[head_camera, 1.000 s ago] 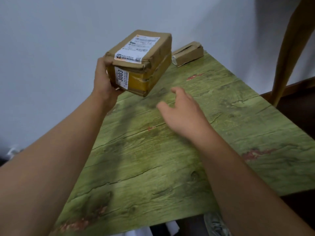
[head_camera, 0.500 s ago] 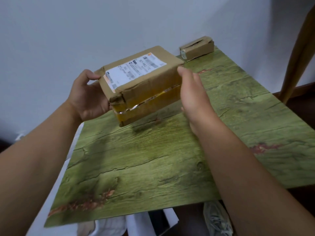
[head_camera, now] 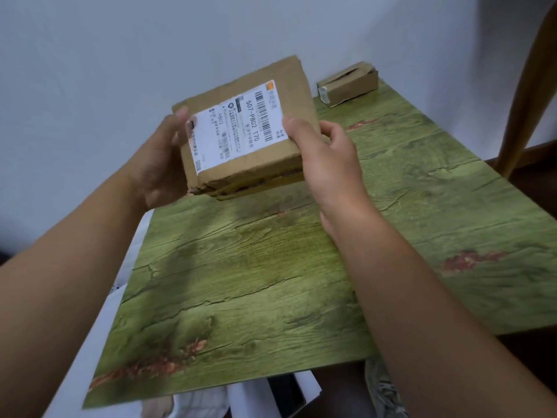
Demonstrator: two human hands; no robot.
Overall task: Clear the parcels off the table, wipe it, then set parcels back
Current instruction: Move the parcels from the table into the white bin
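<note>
Head view, large parcel: a brown cardboard parcel (head_camera: 245,128) is held up in the air above the far-left part of the tabletop, clear of the surface; its top face tilts toward the viewer; its shadow falls on the wood below

Head view, label: a white shipping label (head_camera: 238,126) with a barcode and printed text covers much of the parcel's upper face; the printing runs sideways

Head view, left hand: the left hand (head_camera: 161,165) grasps the parcel's left side, thumb on the top face at the label's corner; palm and fingers wrap under and behind the box

Head view, right hand: the right hand (head_camera: 327,155) grasps the parcel's right side, thumb pressed on the label's edge, fingers curled round the far side; both forearms reach in from the near edge

Head view, small parcel: a smaller cardboard box (head_camera: 348,83) lies at the far edge of the tabletop, close to the wall, well apart from the held parcel

Head view, table: green wood-grain tabletop (head_camera: 271,282) with reddish worn patches near the front-left corner and the right edge

Head view, surroundings: pale wall (head_camera: 120,55) behind; a tan wooden piece (head_camera: 530,95) slants at the right; white items and a dark object below the near edge, too unclear to name
</note>
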